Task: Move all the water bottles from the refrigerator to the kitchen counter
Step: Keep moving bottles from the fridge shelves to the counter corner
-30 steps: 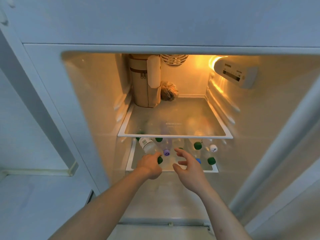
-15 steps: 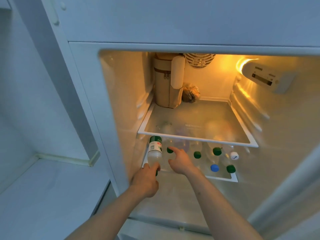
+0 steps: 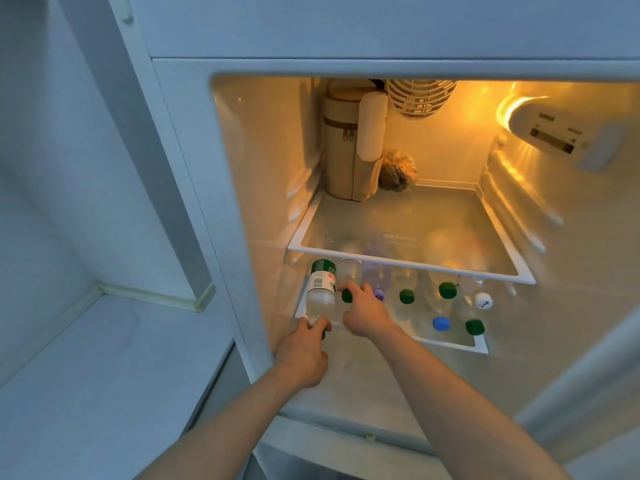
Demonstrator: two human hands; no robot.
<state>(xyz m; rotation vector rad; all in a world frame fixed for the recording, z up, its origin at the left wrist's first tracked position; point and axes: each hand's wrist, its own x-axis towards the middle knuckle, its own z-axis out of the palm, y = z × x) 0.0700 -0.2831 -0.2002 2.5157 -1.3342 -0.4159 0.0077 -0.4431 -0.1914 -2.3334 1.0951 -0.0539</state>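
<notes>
The open refrigerator [image 3: 194, 140] holds several water bottles lying on its lower shelf [image 3: 450, 345], caps toward me. My left hand [image 3: 304, 356] grips the cap end of a clear bottle with a green and white label [image 3: 322, 285], which is tilted up at the shelf's left end. Beside it, my right hand [image 3: 363, 311] closes its thumb and fingers around the green cap of a second clear bottle [image 3: 349, 271]. Further right lie bottles with a purple cap [image 3: 380, 294], green caps [image 3: 407, 296], a white cap [image 3: 483, 301] and a blue cap [image 3: 441, 323].
The glass upper shelf [image 3: 408, 262] hangs just above the bottles and carries a beige zip bag [image 3: 346, 150] and a wrapped food item [image 3: 398, 166] at the back. A pale kitchen counter [image 3: 86, 358] lies to the left of the fridge wall.
The view has swung left. My left hand's bottle has tipped up from lying toward me to pointing away. My right hand moved left and closed on a green cap.
</notes>
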